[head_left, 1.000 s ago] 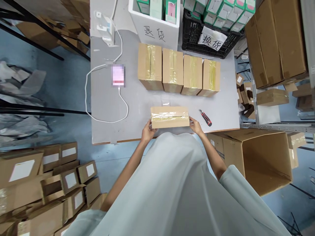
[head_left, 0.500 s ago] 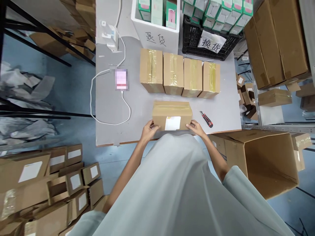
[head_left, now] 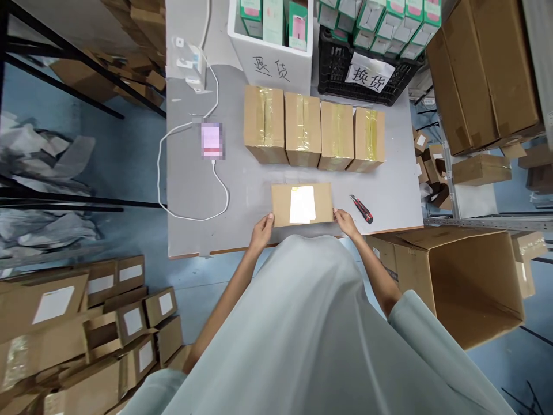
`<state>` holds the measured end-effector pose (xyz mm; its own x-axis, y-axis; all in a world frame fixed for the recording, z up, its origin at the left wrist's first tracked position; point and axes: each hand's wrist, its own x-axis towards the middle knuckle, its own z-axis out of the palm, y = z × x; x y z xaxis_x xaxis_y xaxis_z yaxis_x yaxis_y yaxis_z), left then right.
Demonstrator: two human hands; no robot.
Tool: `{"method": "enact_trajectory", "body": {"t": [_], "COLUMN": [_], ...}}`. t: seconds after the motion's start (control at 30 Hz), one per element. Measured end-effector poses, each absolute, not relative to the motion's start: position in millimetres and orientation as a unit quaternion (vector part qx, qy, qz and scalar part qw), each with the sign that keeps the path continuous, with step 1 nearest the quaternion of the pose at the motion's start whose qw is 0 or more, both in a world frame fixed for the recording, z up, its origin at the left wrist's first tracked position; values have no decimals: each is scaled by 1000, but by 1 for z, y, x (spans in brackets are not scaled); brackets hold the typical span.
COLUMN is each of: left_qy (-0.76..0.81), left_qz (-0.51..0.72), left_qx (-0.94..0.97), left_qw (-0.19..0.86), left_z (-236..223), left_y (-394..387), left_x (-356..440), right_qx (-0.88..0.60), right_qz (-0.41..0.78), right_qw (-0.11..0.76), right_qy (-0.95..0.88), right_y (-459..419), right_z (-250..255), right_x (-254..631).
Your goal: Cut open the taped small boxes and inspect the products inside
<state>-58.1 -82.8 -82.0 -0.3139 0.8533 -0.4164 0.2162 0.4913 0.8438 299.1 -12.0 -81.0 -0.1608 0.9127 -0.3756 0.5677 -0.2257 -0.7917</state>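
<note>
A cardboard box (head_left: 281,206) lies at the table's front edge, its white label (head_left: 302,204) facing up at me. My left hand (head_left: 261,231) grips its left end, and my right hand (head_left: 344,221) grips the right end. Both sets of fingers are partly hidden at the box's sides. A red and black box cutter (head_left: 362,208) rests on the table (head_left: 246,196), just right of my right hand. Behind the held box stand several taped cardboard boxes (head_left: 303,129) in a row.
At the back are a white bin (head_left: 276,66) and a black crate (head_left: 332,72), both with green-and-white cartons. A phone (head_left: 211,140) with a white cable lies on the left. A large open carton (head_left: 470,288) stands at right; labelled boxes (head_left: 54,302) are piled at lower left.
The held box has been turned between my hands: its taped side faced up earlier, then tilted, and now the white-labelled side faces up. The camera view shifted slightly.
</note>
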Motion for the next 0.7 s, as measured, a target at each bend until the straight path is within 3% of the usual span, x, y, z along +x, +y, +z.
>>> {"method": "enact_trajectory", "body": {"t": [0.13, 0.43, 0.7], "left_qy": [747, 754, 744], "left_qz": [351, 339, 396], "left_qx": [288, 307, 405], "left_qw": [485, 472, 354], "left_z": [-85, -78, -34], "left_y": [-93, -99, -74], "left_x": [-60, -49, -65], "right_qx": [-631, -620, -589], "right_qz": [481, 488, 430], "right_qw": [174, 172, 249], "right_qy": [-583, -590, -637], "right_y": [-25, -34, -7], "right_z": [-86, -77, -23], "right_x": [304, 294, 295]}}
